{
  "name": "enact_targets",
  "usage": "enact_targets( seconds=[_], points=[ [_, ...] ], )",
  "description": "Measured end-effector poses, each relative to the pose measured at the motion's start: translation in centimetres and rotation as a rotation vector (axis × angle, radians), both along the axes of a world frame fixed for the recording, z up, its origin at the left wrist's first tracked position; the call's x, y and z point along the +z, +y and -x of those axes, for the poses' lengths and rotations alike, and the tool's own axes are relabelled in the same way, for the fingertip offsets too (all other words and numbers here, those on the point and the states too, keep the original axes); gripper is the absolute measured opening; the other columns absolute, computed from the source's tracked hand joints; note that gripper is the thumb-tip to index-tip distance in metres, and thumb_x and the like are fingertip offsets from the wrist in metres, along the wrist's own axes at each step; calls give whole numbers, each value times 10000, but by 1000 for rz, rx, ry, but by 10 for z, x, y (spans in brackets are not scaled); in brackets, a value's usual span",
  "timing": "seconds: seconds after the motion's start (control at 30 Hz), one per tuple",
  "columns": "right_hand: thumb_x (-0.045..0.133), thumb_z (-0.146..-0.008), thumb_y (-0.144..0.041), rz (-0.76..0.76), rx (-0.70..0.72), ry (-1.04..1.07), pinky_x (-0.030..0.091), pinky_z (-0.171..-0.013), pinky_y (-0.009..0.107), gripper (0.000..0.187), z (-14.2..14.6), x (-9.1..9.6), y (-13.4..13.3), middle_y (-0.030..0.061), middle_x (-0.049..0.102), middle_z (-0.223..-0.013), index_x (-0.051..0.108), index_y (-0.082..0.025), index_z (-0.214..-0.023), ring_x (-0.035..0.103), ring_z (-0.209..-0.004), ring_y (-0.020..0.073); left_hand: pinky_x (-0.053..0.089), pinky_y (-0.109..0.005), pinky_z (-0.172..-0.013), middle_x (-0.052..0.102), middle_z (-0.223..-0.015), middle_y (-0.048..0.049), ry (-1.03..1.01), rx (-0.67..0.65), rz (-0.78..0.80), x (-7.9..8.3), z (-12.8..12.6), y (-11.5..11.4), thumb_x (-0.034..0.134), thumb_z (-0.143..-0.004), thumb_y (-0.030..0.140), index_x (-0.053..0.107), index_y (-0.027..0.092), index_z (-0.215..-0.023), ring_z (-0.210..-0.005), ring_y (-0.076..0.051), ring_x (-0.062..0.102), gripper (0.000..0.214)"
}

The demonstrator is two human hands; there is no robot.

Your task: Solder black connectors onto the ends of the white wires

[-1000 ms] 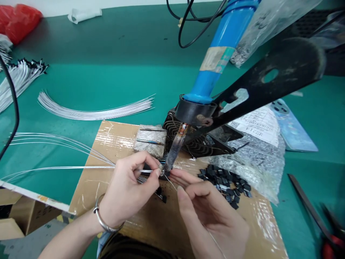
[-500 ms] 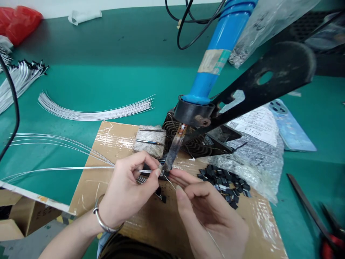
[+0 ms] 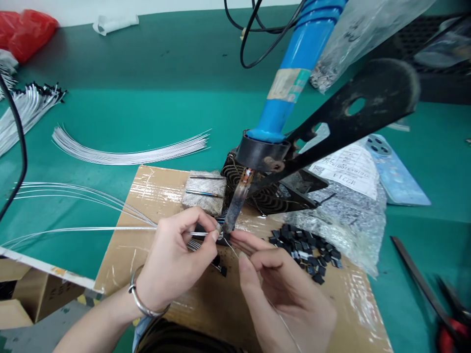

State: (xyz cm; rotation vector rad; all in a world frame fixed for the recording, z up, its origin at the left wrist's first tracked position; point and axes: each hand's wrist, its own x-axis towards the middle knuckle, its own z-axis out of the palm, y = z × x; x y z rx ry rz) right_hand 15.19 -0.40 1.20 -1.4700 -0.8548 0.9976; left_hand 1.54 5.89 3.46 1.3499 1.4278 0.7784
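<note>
Nearest, a solder strand (image 3: 232, 248) is pinched in the fingers of the right hand (image 3: 285, 299), shifted only slightly leftward since a second ago; a white wire (image 3: 110, 228) is kept pinched by the left hand (image 3: 172, 264) at the soldering iron tip (image 3: 230, 223), over the cardboard (image 3: 154, 196); the joint is thus held steady.

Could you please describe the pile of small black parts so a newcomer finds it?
Start at the taped cardboard sheet on the green bench. The pile lies on its right part, beyond the right hand; dark loose squares against the pale plastic bag.
</note>
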Motion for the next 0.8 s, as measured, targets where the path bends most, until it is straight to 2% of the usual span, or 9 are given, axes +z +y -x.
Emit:
enact_targets(
  seconds=[0.1, 0.3, 0.5, 0.8],
  points=[
    [755, -962, -321, -5, 3, -42, 615, -960, 318, 256, 0, 0, -1, 63, 842, -1156, 652, -250, -738, 809, -1048, 221, 362, -293, -570, 754, -822, -69, 10, -7, -13, 1, 1, 0, 625, -834, 228, 649, 192, -765, -668, -174, 570, 82],
    [736, -971, -288, -48, 5, -124, 592, -937, 261, 238, -1, -2, -1, 31, 846, -1140, 652, -252, -751, 807, -1031, 186, 331, -288, -546, 754, -816, -71, 24, -2, -15, 2, 1, -1, 620, -844, 228, 653, 188, -761, -642, -163, 538, 98],
    [743, -965, -273, -88, 21, -167, 602, -901, 236, 223, -2, -9, -3, 38, 842, -1159, 650, -247, -765, 806, -1033, 176, 350, -260, -532, 751, -790, -44, 5, 5, -52, 2, 0, 0, 620, -831, 206, 655, 181, -756, -579, -128, 461, 86],
    [726, -970, -278, -126, 36, -228, 631, -884, 275, 221, -5, -12, -3, 60, 849, -1153, 640, -245, -769, 823, -995, 202, 340, -251, -514, 759, -783, -43, 0, 9, -67, 2, 0, -2, 616, -831, 193, 658, 178, -748, -562, -120, 447, 94]
  ],
)
